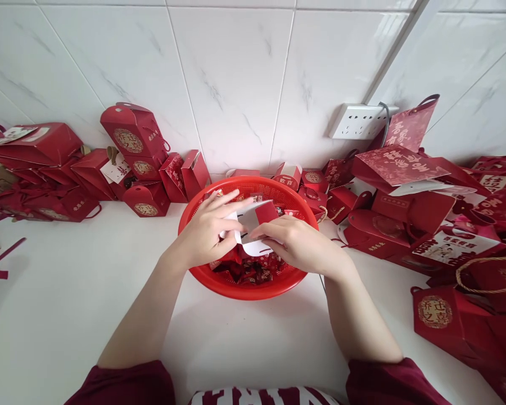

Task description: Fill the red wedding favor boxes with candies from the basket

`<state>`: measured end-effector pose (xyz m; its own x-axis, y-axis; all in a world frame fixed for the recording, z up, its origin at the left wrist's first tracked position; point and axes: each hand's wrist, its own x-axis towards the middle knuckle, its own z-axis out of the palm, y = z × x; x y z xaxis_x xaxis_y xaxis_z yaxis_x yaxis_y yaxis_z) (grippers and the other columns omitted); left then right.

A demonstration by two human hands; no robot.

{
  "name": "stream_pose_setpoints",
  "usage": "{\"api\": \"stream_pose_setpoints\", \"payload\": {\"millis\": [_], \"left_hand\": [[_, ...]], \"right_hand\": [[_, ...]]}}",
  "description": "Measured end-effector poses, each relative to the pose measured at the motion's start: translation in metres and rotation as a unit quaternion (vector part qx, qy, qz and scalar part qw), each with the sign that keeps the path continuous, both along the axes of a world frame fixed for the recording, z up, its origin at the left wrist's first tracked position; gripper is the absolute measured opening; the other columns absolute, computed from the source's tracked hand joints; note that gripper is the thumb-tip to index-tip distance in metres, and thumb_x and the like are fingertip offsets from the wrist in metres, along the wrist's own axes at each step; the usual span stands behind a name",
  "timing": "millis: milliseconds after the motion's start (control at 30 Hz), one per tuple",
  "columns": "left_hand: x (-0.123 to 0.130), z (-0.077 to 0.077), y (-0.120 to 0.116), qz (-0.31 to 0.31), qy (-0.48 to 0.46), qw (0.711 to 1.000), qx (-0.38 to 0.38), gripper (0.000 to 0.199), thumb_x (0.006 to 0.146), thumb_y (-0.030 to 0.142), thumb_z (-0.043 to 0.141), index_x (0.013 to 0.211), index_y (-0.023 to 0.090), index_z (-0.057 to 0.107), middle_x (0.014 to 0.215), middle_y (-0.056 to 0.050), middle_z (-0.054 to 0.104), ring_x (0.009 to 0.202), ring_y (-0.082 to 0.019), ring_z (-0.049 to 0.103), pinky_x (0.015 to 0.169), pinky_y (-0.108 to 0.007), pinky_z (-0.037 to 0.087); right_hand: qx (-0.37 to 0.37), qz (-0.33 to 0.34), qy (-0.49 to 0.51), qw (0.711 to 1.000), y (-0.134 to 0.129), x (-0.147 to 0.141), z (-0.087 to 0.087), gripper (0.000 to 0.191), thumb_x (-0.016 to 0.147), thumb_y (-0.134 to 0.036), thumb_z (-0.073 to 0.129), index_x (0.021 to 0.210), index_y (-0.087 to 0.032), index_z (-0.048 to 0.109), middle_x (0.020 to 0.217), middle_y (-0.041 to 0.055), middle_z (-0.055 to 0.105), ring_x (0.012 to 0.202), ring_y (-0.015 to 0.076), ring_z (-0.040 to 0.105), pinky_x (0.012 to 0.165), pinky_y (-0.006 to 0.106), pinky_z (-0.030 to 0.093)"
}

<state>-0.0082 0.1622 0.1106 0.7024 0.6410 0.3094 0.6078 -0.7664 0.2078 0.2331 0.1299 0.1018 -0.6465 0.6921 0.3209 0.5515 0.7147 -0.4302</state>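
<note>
Between my hands is a small paper gift box (pixel 256 247), its white inside showing and a red panel at its far right. My left hand (pixel 208 230) grips the left flap between thumb and fingers, its upper fingers stretched out over the box. My right hand (pixel 297 242) pinches the right side of it with curled fingers. Directly beneath is a red plastic basket (pixel 253 293) holding many small red wrapped packets (pixel 253 274). What lies inside the box, if anything, cannot be made out.
Red gift boxes (pixel 145 199) stand stacked along the tiled wall at the left. More boxes (pixel 396 211) and bags crowd the right side, some with rope handles. A white power strip (pixel 354 121) is fixed to the wall. The white counter (pixel 84 292) runs underneath.
</note>
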Motion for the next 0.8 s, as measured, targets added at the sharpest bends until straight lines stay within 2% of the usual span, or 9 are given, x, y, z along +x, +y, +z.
{"api": "stream_pose_setpoints", "payload": {"millis": [100, 167, 233, 300, 433, 500, 567, 733, 800], "left_hand": [[-0.003, 0.001, -0.001, -0.023, 0.046, 0.998, -0.024, 0.052, 0.082, 0.005, 0.038, 0.106, 0.031, 0.075, 0.146, 0.007, 0.055, 0.146, -0.026, 0.039, 0.125, -0.063, 0.005], [-0.004, 0.0, -0.001, -0.026, 0.037, 0.998, -0.045, 0.044, 0.085, 0.008, 0.04, 0.106, 0.027, 0.075, 0.152, 0.004, 0.048, 0.147, -0.026, 0.036, 0.126, -0.059, 0.013], [-0.003, -0.001, -0.001, -0.026, 0.013, 0.997, -0.067, 0.026, 0.091, 0.022, 0.051, 0.098, 0.024, 0.076, 0.158, 0.0, 0.041, 0.149, -0.029, 0.032, 0.124, -0.054, 0.026], [-0.001, -0.004, -0.001, -0.031, -0.009, 0.997, -0.071, 0.024, 0.093, 0.038, 0.058, 0.087, 0.023, 0.076, 0.158, -0.001, 0.041, 0.149, -0.031, 0.032, 0.121, -0.05, 0.034], [0.004, -0.007, -0.001, -0.069, -0.023, 0.997, -0.028, 0.033, 0.098, 0.039, 0.053, 0.084, 0.023, 0.078, 0.153, -0.003, 0.048, 0.147, -0.027, 0.036, 0.121, -0.048, 0.035], [0.005, -0.007, -0.002, -0.081, -0.016, 0.997, -0.004, 0.029, 0.099, 0.037, 0.053, 0.093, 0.023, 0.079, 0.152, -0.005, 0.049, 0.147, -0.027, 0.035, 0.122, -0.049, 0.034], [0.005, -0.004, -0.004, -0.073, -0.009, 0.997, 0.007, 0.028, 0.098, 0.036, 0.054, 0.095, 0.024, 0.079, 0.154, -0.005, 0.046, 0.149, -0.028, 0.033, 0.122, -0.051, 0.033], [0.0, 0.002, -0.009, -0.044, 0.019, 0.999, -0.013, 0.034, 0.099, 0.034, 0.052, 0.079, 0.021, 0.076, 0.166, 0.0, 0.022, 0.149, -0.029, 0.031, 0.121, -0.048, 0.035], [-0.001, 0.002, -0.009, -0.029, 0.036, 0.999, 0.005, 0.038, 0.099, 0.034, 0.051, 0.071, 0.019, 0.071, 0.166, -0.001, 0.022, 0.147, -0.03, 0.036, 0.124, -0.051, 0.028]], "right_hand": [[0.045, -0.021, -0.012, 0.999, 0.004, -0.005, -0.006, 0.024, 0.097, -0.008, 0.048, 0.109, -0.02, 0.065, 0.09, 0.004, 0.073, 0.079, 0.0199, 0.062, 0.076, 0.034, 0.045], [0.064, -0.03, -0.015, 0.997, 0.005, -0.006, -0.009, 0.022, 0.096, -0.008, 0.049, 0.106, -0.02, 0.065, 0.082, 0.0033, 0.071, 0.075, 0.0192, 0.061, 0.073, 0.032, 0.044], [0.071, -0.033, -0.009, 0.997, 0.005, -0.007, -0.01, 0.021, 0.096, -0.009, 0.049, 0.105, -0.019, 0.064, 0.077, 0.0025, 0.069, 0.071, 0.0182, 0.061, 0.071, 0.031, 0.043], [0.077, -0.033, 0.001, 0.996, 0.005, -0.007, -0.01, 0.018, 0.097, -0.011, 0.049, 0.103, -0.019, 0.064, 0.076, 0.0022, 0.068, 0.069, 0.0178, 0.061, 0.071, 0.031, 0.044], [0.083, 0.01, 0.016, 0.996, 0.005, -0.008, -0.003, 0.013, 0.099, -0.021, 0.051, 0.102, -0.02, 0.064, 0.087, 0.0033, 0.07, 0.086, 0.0193, 0.065, 0.095, 0.039, 0.045], [0.081, 0.03, 0.005, 0.996, 0.004, -0.008, 0.001, 0.015, 0.101, -0.026, 0.049, 0.103, -0.021, 0.063, 0.096, 0.0041, 0.07, 0.097, 0.0203, 0.064, 0.11, 0.047, 0.035], [0.09, 0.024, -0.016, 0.996, 0.003, -0.008, 0.004, 0.02, 0.103, -0.029, 0.045, 0.099, -0.021, 0.063, 0.098, 0.0042, 0.069, 0.099, 0.0206, 0.064, 0.116, 0.051, 0.028], [0.181, -0.09, -0.014, 0.979, 0.0, 0.0, 0.009, 0.026, 0.104, -0.027, 0.044, 0.083, -0.022, 0.058, 0.082, 0.0037, 0.066, 0.088, 0.0208, 0.062, 0.113, 0.048, 0.03], [0.196, -0.168, -0.016, 0.966, 0.001, 0.005, 0.009, 0.028, 0.103, -0.027, 0.046, 0.077, -0.021, 0.056, 0.075, 0.0031, 0.063, 0.078, 0.0199, 0.059, 0.104, 0.045, 0.036]]}}
